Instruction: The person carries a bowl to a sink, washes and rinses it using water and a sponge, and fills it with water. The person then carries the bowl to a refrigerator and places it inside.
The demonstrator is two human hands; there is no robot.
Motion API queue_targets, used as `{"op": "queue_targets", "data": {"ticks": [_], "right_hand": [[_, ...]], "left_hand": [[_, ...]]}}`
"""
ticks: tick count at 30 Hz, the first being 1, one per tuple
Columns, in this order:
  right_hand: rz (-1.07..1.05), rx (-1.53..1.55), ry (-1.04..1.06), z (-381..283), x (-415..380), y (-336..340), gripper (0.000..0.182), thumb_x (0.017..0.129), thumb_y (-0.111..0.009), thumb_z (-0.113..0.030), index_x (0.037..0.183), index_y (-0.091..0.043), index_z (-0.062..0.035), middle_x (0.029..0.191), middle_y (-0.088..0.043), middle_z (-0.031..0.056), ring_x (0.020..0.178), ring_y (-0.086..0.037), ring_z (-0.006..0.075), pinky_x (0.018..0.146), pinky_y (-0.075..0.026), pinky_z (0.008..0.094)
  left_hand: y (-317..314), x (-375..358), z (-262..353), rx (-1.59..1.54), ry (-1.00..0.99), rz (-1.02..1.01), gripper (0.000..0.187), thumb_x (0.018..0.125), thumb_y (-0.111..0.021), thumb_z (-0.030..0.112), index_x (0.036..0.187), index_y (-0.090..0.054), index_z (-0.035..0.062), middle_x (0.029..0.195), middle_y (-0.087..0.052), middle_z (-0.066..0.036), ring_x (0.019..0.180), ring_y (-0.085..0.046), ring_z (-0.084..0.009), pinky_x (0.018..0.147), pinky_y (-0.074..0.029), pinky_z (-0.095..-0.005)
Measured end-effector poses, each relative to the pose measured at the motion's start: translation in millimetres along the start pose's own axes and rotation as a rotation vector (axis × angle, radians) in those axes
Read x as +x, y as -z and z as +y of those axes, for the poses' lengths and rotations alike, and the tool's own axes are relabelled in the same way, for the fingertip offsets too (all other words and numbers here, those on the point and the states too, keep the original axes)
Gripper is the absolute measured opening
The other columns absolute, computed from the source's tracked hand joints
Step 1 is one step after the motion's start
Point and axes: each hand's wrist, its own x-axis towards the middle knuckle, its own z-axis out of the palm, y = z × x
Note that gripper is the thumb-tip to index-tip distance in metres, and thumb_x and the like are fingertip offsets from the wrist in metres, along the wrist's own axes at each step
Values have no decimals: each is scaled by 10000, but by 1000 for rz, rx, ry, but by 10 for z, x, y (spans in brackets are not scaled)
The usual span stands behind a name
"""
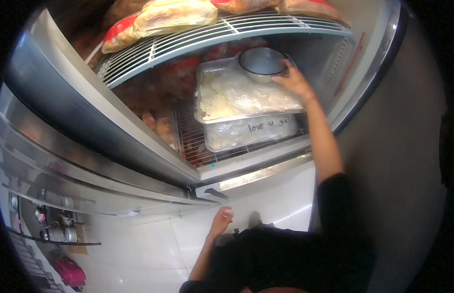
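Note:
My right hand (291, 80) reaches into an upright fridge and grips the right rim of a round metal bowl (261, 73), thumb outside and fingers over the edge. Beneath the bowl is a metal tray (207, 118) of pale food under crinkled plastic wrap (261, 97). Under that tray sits a second wrapped container (236, 136), with the handwriting "love u ya" showing on its front. My left hand (221, 220) hangs low by my body over the floor, its fingers loosely curled with nothing visible in them.
Above the bowl a white wire shelf (227, 30) carries several bags of food (175, 18). Bagged items (163, 129) lie at the left of the lower rack (195, 141). The steel fridge door (114, 122) stands ajar on the left. Cookware (56, 234) is on a far rack.

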Motion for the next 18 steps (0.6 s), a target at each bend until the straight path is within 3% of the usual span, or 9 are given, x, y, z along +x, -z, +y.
{"op": "queue_targets", "data": {"ticks": [5,8,14,18], "right_hand": [[139,-43,120,176,8,50,778,693,-789,-244,1352,-383,-157,1191,-575,204,1035,-597,291,899,-463,355],[185,39,24,55,-115,100,752,711,-774,-226,1353,-387,-173,1250,-538,196,1060,-582,305,902,-468,374],[540,116,58,-210,-603,26,523,783,-699,-128,1256,-480,-85,1253,-532,169,1074,-561,284,874,-482,375],[880,215,106,-534,-1267,-297,339,830,-637,-95,1142,-523,-28,1133,-560,133,989,-565,239,821,-488,340]], "left_hand": [[92,-187,-27,112,-2,16,353,868,-646,232,1174,-519,112,799,-621,-64,682,-622,-140,610,-482,-275],[168,-267,-13,116,-7,-8,360,867,-648,228,1180,-515,111,805,-618,-62,687,-616,-139,621,-482,-272],[375,-295,-46,57,-86,-73,354,882,-631,206,1203,-508,118,851,-599,-66,721,-608,-133,658,-482,-270],[585,-355,127,73,-156,-132,358,889,-622,204,1211,-502,99,882,-579,-66,742,-606,-134,685,-479,-262]]}}
